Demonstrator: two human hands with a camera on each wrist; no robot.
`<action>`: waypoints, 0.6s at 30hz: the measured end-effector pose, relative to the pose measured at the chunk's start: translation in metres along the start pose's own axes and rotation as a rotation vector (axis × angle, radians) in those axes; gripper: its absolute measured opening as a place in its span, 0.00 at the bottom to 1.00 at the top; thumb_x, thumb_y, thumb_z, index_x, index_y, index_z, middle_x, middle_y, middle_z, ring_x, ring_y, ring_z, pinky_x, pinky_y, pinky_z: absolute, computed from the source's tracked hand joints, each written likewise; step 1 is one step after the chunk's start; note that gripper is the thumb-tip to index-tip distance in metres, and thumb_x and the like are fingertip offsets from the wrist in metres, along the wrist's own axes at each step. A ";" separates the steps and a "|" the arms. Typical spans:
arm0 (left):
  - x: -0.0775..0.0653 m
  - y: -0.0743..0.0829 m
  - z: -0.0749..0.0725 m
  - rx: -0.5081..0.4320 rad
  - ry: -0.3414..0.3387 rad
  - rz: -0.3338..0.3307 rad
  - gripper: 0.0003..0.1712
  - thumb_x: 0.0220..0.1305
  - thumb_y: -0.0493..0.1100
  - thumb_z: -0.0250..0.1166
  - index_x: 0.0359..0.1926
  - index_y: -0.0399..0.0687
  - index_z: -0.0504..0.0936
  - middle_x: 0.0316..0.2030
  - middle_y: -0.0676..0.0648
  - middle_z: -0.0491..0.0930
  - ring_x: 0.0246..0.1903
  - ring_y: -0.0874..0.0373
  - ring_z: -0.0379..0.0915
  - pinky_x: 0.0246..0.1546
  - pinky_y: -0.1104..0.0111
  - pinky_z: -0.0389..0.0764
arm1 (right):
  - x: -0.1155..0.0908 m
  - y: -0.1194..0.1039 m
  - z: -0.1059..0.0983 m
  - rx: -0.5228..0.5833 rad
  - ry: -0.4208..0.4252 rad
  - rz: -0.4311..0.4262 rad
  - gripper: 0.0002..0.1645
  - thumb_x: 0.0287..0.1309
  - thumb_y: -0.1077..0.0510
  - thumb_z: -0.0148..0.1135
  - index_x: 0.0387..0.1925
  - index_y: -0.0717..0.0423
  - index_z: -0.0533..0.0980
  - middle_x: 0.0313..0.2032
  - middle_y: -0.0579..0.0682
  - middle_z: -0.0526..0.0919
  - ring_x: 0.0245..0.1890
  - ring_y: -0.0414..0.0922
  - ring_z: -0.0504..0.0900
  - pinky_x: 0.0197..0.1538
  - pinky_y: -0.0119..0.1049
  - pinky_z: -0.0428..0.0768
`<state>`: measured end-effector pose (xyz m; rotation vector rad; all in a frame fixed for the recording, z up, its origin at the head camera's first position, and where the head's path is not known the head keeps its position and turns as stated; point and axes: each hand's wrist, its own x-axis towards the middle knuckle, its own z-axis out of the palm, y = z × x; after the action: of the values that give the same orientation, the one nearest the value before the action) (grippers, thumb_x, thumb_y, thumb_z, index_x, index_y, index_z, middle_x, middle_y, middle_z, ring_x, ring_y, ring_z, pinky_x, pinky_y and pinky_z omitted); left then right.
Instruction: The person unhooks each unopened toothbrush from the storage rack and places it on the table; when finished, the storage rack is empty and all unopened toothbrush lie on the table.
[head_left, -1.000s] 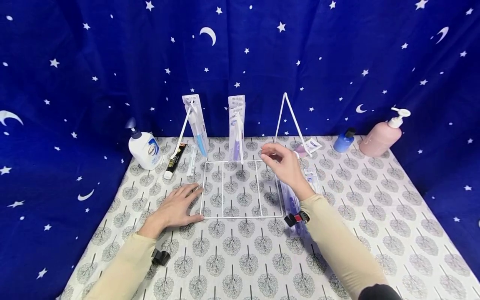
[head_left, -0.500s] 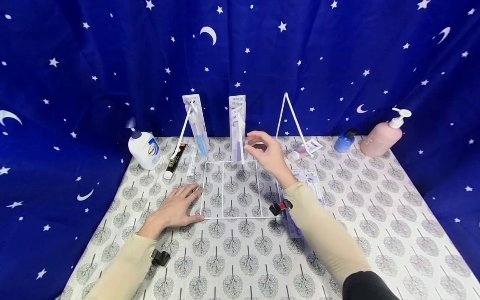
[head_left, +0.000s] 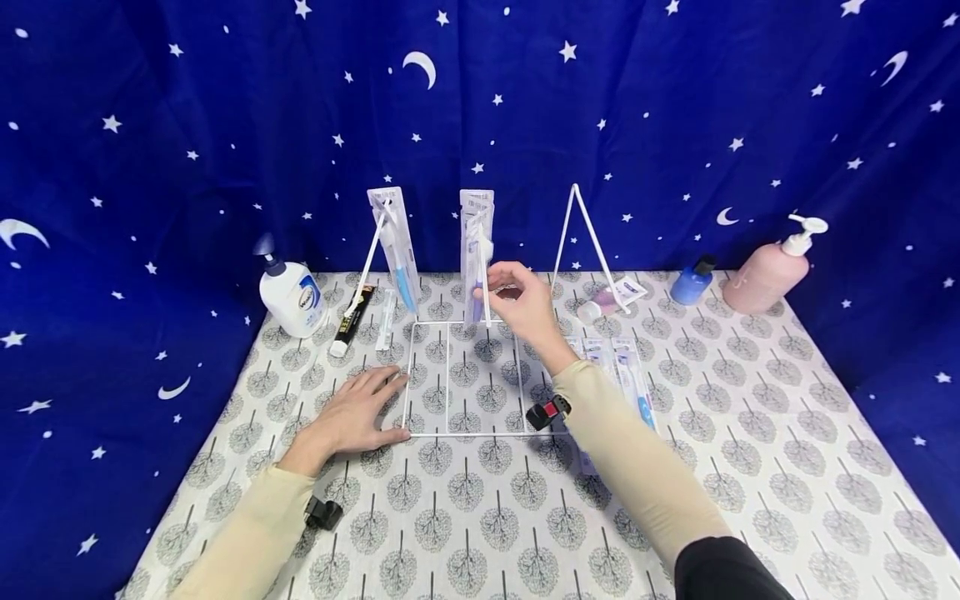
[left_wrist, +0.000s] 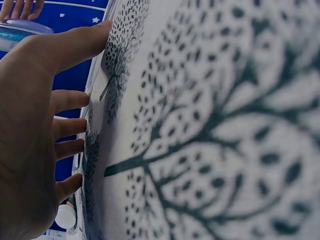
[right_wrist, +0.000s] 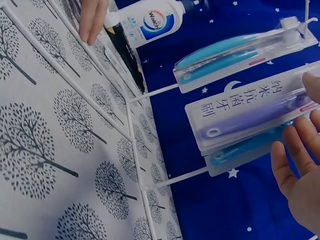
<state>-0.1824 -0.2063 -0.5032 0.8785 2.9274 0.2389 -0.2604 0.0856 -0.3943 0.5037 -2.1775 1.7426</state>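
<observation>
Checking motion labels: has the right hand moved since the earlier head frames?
Yes: the right hand moved left and slightly up against the white rack, up to the middle toothbrush packs.

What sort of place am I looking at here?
Probably a tabletop staged as a small toiletries display, though a real shop can't be ruled out: packaged toothbrushes hang on a white wire rack, a pink pump bottle stands nearby, and a star-and-moon curtain forms the backdrop.
</observation>
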 end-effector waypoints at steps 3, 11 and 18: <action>0.000 0.000 0.001 0.001 0.005 0.002 0.53 0.48 0.75 0.55 0.69 0.56 0.54 0.70 0.47 0.48 0.68 0.46 0.45 0.65 0.45 0.52 | -0.001 -0.002 0.003 -0.026 0.011 0.048 0.19 0.43 0.64 0.70 0.38 0.65 0.74 0.32 0.61 0.80 0.32 0.51 0.78 0.39 0.40 0.82; -0.001 0.000 0.003 -0.001 0.010 0.006 0.53 0.47 0.75 0.55 0.69 0.55 0.54 0.70 0.47 0.48 0.68 0.45 0.46 0.65 0.45 0.52 | -0.004 -0.002 0.006 -0.061 0.005 0.101 0.13 0.43 0.61 0.70 0.31 0.61 0.75 0.25 0.51 0.76 0.27 0.45 0.76 0.39 0.42 0.81; 0.001 -0.003 0.004 0.014 -0.002 0.001 0.53 0.47 0.77 0.52 0.70 0.56 0.52 0.71 0.48 0.47 0.68 0.47 0.44 0.65 0.46 0.51 | -0.005 0.000 0.001 0.005 -0.065 0.109 0.13 0.46 0.63 0.68 0.35 0.62 0.76 0.32 0.55 0.84 0.35 0.48 0.82 0.47 0.45 0.79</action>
<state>-0.1839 -0.2079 -0.5077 0.8821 2.9308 0.2172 -0.2565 0.0849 -0.3968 0.4577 -2.2851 1.8118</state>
